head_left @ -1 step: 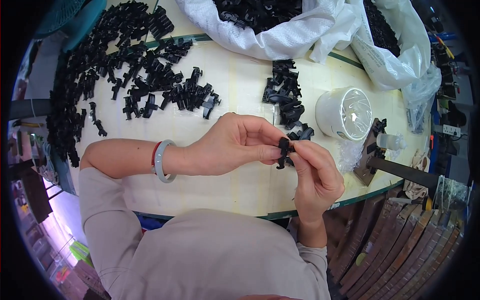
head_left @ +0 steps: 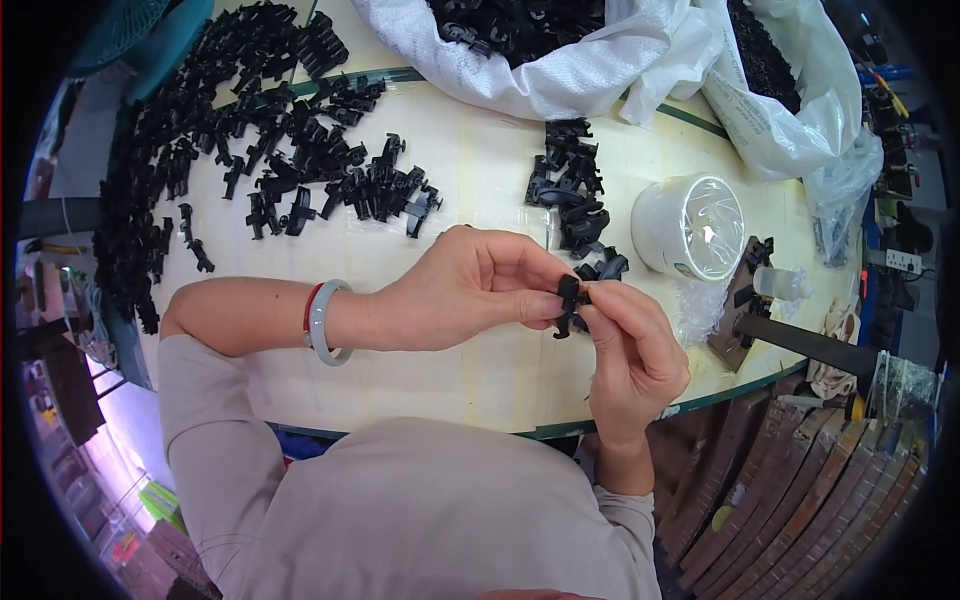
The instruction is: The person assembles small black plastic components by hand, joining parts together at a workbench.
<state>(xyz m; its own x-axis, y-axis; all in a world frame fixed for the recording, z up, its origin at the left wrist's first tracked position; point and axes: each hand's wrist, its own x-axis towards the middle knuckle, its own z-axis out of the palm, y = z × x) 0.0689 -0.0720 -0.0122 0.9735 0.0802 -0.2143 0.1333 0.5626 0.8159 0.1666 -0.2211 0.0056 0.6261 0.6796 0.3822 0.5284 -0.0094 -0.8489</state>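
Observation:
Between both hands is a small black plastic part (head_left: 566, 308), held upright just above the table. My left hand (head_left: 465, 285) reaches across from the left and pinches it between thumb and fingers. My right hand (head_left: 637, 345) is closed at the part's right side, thumb and index fingertip pressed on its edge. Whether a smaller piece lies between those right fingertips is hidden. Just behind the hands, a column of similar black parts (head_left: 570, 190) runs away from me. More black clips (head_left: 385, 190) are strewn over the left side.
A white sack (head_left: 530, 85) and a white plastic bag (head_left: 770, 120), both holding black parts, stand at the far edge. Right of my hands are a white tub (head_left: 685, 225) wrapped in clear film, a small bottle (head_left: 780, 283) and a dark bar (head_left: 810, 345).

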